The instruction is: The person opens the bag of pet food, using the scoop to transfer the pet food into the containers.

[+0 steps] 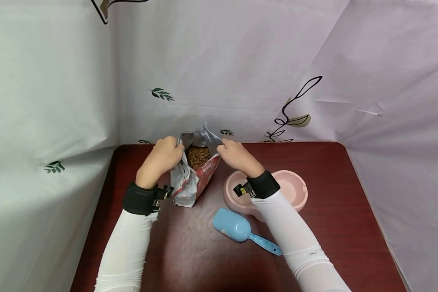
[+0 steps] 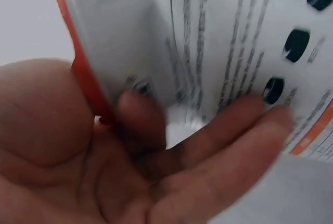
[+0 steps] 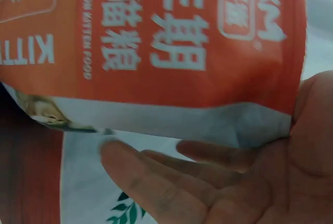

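Observation:
Both hands hold the mouth of a kitten food bag [image 1: 206, 173] spread apart at the back of the table. Inside it, brown kibble [image 1: 198, 157] shows against the silver lining. My left hand [image 1: 164, 155] grips the left edge of the opening; in the left wrist view its fingers lie along the bag's white printed side [image 2: 223, 36]. On the opposite edge, my right hand [image 1: 238, 156] pinches the rim. The right wrist view has the orange-red front [image 3: 156, 36] of the bag, the right hand [image 3: 234, 182] under its edge.
A pink double bowl [image 1: 289, 188] stands right of the bag, partly covered by the right forearm. In front of it a light blue scoop [image 1: 233, 225] lies with its handle toward the right sleeve. White patterned cloth [image 1: 240, 61] hangs behind the dark red table [image 1: 332, 194].

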The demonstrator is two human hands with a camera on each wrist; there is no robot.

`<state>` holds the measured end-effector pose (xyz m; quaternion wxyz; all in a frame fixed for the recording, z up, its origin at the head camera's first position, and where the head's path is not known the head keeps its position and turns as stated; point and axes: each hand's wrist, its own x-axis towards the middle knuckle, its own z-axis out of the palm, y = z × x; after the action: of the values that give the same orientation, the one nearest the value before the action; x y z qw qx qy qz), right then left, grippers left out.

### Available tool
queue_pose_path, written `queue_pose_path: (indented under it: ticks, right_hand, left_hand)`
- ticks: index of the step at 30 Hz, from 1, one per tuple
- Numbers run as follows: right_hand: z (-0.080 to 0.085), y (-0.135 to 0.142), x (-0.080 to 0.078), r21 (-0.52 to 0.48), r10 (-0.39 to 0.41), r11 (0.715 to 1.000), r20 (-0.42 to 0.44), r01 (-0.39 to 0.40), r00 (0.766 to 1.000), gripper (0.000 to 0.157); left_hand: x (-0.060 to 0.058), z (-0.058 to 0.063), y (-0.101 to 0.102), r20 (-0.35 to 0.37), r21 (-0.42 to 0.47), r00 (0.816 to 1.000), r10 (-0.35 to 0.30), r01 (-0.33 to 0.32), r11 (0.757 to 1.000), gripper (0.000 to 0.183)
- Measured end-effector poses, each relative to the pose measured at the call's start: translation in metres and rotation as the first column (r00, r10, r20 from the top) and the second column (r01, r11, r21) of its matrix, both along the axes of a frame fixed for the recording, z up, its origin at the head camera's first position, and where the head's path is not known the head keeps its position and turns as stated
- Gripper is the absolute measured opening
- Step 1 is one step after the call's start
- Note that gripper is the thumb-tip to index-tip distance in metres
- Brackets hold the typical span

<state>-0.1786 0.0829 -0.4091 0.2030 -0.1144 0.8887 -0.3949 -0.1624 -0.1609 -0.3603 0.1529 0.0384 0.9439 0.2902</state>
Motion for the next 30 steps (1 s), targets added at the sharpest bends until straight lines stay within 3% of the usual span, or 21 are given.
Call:
queue_pose_path:
  ticks: [5, 8, 12, 17, 21, 26, 30]
  right_hand:
    - [-0.012, 0.003, -0.001, -0.029, -0.017, 0.999, 0.037, 0.018, 0.999, 0.062]
    - [-0.02, 0.0, 0.003, -0.124, -0.035, 0.991, 0.095, 0.047, 0.995, 0.056]
    - [-0.036, -0.011, 0.011, -0.285, -0.034, 0.955, 0.179, 0.085, 0.983, 0.046]
    - [-0.061, -0.024, 0.019, -0.425, -0.031, 0.894, 0.254, 0.14, 0.967, 0.053]
    - [-0.074, -0.03, 0.022, -0.476, -0.027, 0.863, 0.29, 0.169, 0.957, 0.053]
    - [-0.081, -0.032, 0.025, -0.469, -0.064, 0.858, 0.303, 0.207, 0.951, 0.051]
    - [-0.089, -0.028, 0.029, -0.468, -0.076, 0.852, 0.335, 0.235, 0.939, 0.051]
  left_hand:
    - [0.004, -0.002, -0.001, -0.156, -0.005, 0.985, 0.071, -0.072, 0.997, 0.044]
    - [0.005, -0.003, -0.002, -0.247, -0.02, 0.966, 0.075, -0.083, 0.996, 0.046]
    - [0.008, -0.004, -0.002, -0.32, -0.036, 0.944, 0.077, -0.093, 0.995, 0.049]
    - [0.011, -0.007, 0.0, -0.415, -0.066, 0.908, 0.063, -0.099, 0.993, 0.047]
    - [0.013, -0.008, 0.003, -0.43, -0.089, 0.9, 0.074, -0.124, 0.988, 0.043]
    - [0.014, -0.01, 0.008, -0.423, -0.106, 0.899, 0.113, -0.173, 0.979, 0.039]
    - [0.019, -0.015, 0.013, -0.43, -0.098, 0.897, 0.099, -0.156, 0.983, 0.038]
